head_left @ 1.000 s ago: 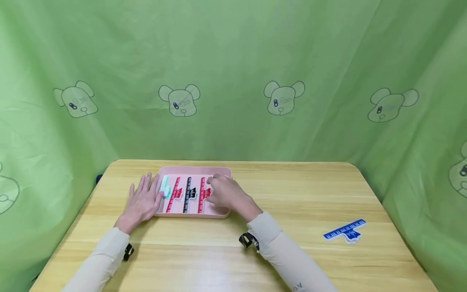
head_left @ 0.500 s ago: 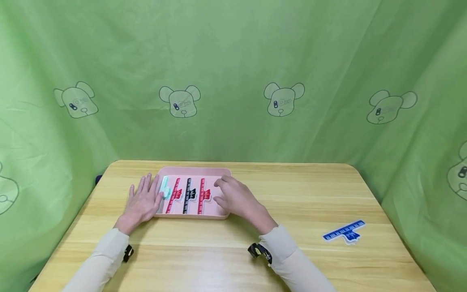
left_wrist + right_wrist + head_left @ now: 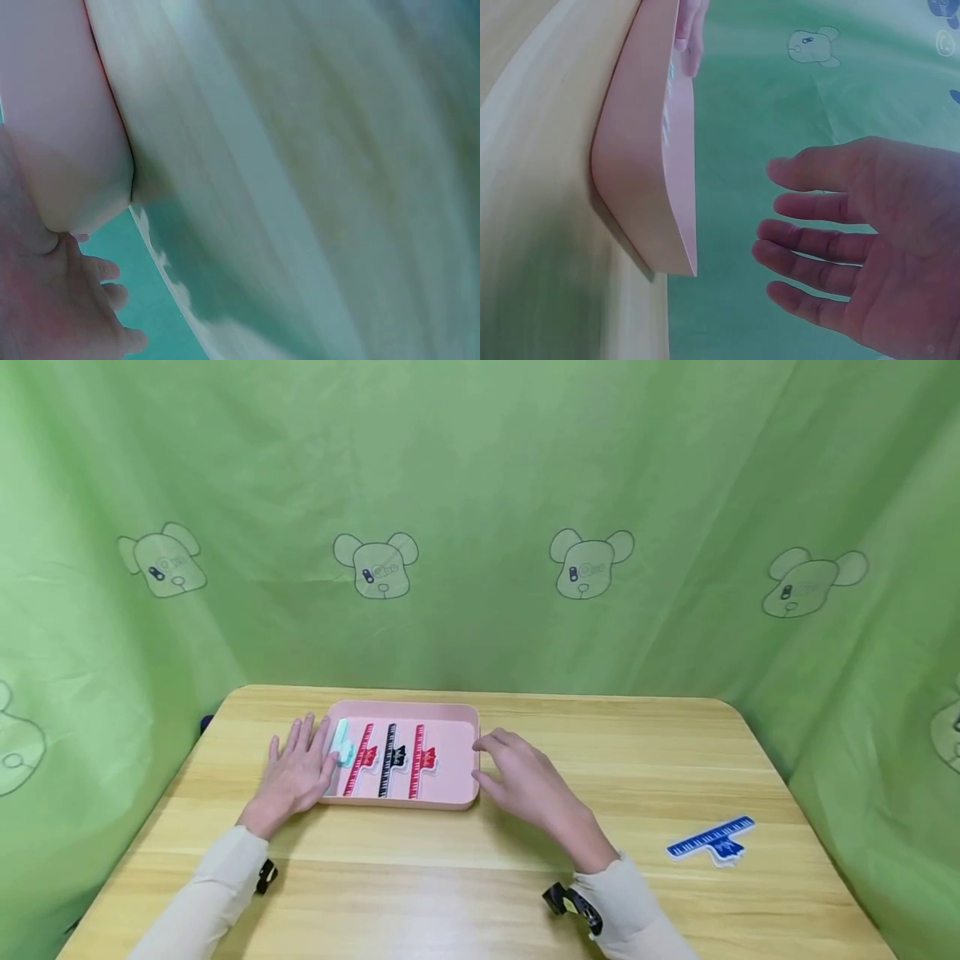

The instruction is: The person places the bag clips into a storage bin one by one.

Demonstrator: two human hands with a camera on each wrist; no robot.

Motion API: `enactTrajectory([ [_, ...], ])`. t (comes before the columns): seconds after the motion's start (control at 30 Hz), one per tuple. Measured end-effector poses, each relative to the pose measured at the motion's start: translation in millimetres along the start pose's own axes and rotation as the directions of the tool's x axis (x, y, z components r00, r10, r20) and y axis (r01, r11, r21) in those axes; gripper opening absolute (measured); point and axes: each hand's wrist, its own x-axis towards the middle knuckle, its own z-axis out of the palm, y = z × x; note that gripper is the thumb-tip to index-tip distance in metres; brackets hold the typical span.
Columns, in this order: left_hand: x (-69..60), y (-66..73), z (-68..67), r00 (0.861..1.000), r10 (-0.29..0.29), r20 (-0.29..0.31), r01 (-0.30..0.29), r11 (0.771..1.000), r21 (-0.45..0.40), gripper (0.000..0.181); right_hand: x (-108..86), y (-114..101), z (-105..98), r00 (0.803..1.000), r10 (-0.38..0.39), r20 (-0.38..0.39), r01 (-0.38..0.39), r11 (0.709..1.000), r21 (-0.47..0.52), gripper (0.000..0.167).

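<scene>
A pink tray (image 3: 454, 768) lies at the table's far left. Inside it, from left to right, are a mint clip (image 3: 344, 752), a red keyboard-patterned clip (image 3: 367, 756), a black one and another red clip (image 3: 427, 759). My left hand (image 3: 295, 774) rests at the tray's left edge, fingers spread and thumb over the rim. Just off the right rim, my right hand (image 3: 531, 779) holds nothing; the right wrist view shows its fingers apart and slightly bent. A blue keyboard-patterned clip (image 3: 711, 841) lies by itself on the table at the right.
The wooden table (image 3: 420, 893) has rounded far corners. A green curtain (image 3: 480, 635) with bear-head drawings hangs behind it and along both sides. Each wrist wears a black strap.
My right hand has moved right, from over the second red clip to outside the tray, leaving that clip lying inside. My left hand has stayed at the rim.
</scene>
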Motion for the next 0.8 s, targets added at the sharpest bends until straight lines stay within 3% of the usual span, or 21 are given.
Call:
enactTrajectory([
  [0.33, 2.2, -0.5, 1.3, 1.000, -0.011, 0.021, 0.011, 1.000, 0.000, 0.068, -22.4, 14.8, -20.6, 0.999, 0.021, -0.033, -0.020, 1.000, 0.022, 0.033],
  [0.8, 0.6, 1.4, 0.2, 1.000, -0.011, 0.007, 0.011, 1.000, 0.008, 0.067, -46.5, 37.2, -39.1, 0.995, 0.015, -0.096, -0.019, 0.999, -0.045, 0.033],
])
